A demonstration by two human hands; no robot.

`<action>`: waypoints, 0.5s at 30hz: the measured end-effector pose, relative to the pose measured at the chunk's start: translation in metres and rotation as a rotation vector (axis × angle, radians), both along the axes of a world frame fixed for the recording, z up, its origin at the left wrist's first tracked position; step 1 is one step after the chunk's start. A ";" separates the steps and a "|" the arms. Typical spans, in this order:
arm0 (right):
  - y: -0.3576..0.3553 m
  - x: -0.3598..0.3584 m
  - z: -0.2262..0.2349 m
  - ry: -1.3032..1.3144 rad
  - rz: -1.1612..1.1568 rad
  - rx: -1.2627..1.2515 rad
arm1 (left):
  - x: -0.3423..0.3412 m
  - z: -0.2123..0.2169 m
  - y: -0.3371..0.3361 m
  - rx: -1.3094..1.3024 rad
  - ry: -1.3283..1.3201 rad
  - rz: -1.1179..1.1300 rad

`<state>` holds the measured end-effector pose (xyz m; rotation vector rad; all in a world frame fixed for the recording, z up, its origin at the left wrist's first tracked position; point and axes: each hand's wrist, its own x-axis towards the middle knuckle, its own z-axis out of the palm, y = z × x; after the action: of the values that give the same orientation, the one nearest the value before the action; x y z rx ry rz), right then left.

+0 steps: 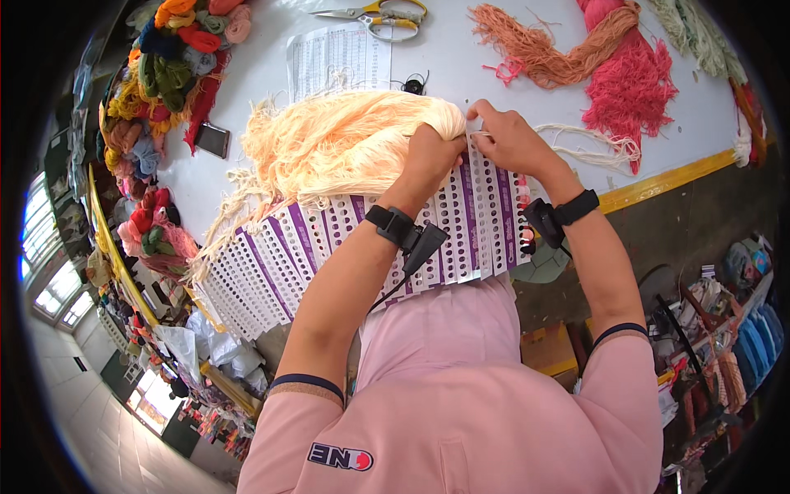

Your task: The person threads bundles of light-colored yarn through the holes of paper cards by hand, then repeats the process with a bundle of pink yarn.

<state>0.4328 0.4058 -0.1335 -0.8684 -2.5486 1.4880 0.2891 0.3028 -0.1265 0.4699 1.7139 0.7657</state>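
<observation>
A large hank of pale peach yarn (329,144) lies across the table in front of me. My left hand (432,160) is closed round its bunched right end. Just right of it, my right hand (510,142) has its fingers curled together at the upper end of a perforated card strip, where a short pale strand shows at the fingertips. Exactly how those fingers grip it is partly hidden. Under the hank and both hands, white and purple perforated cards (329,239) with rows of round holes fan out over the table's near edge to my lap.
Yellow-handled scissors (387,18) and a printed sheet (341,59) lie beyond the hank. Orange yarn (543,53) and pink yarn (629,90) lie at the far right; loose white strands (588,144) are nearer. Many coloured skeins (169,74) crowd the left, beside a dark phone-like object (213,141).
</observation>
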 end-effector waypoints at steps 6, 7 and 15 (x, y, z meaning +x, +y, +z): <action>0.005 0.013 -0.002 0.020 -0.046 -0.372 | -0.011 -0.001 -0.009 0.100 -0.246 0.062; 0.004 0.014 -0.002 0.025 -0.055 -0.380 | -0.011 0.000 -0.009 0.100 -0.246 0.062; 0.001 0.021 -0.003 0.055 -0.096 -0.433 | -0.018 0.016 -0.017 0.164 -0.656 0.382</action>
<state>0.4535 0.4064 -0.1360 -0.9592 -2.1424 2.0372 0.2715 0.2860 -0.1108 -0.0213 1.1322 1.1879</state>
